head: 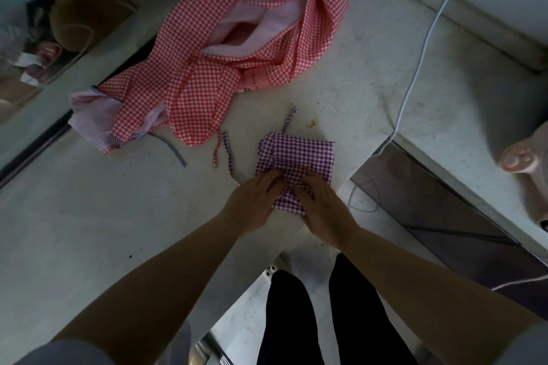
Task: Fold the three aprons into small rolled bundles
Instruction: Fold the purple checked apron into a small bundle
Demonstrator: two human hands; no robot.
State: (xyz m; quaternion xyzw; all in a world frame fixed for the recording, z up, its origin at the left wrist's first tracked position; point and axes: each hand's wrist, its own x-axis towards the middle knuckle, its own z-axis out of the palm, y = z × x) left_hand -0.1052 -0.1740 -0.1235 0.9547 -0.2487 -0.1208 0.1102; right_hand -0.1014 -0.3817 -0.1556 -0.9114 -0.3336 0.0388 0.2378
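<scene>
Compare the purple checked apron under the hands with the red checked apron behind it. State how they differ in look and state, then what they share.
The purple checked apron is folded into a small compact block; the red checked apron lies loose and crumpled, covering far more counter. The left hand and right hand work the purple one; nothing touches the red one. The red one shows a pale pink underside; the purple one does not. Both are gingham with trailing ties.

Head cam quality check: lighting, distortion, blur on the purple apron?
Head view: dim, bluish light; wide-angle bending along the counter edges; purple apron checks readable mid-frame; both hands, left hand and right hand, slightly soft; red apron sharp enough; corners darker and smeared.
</scene>
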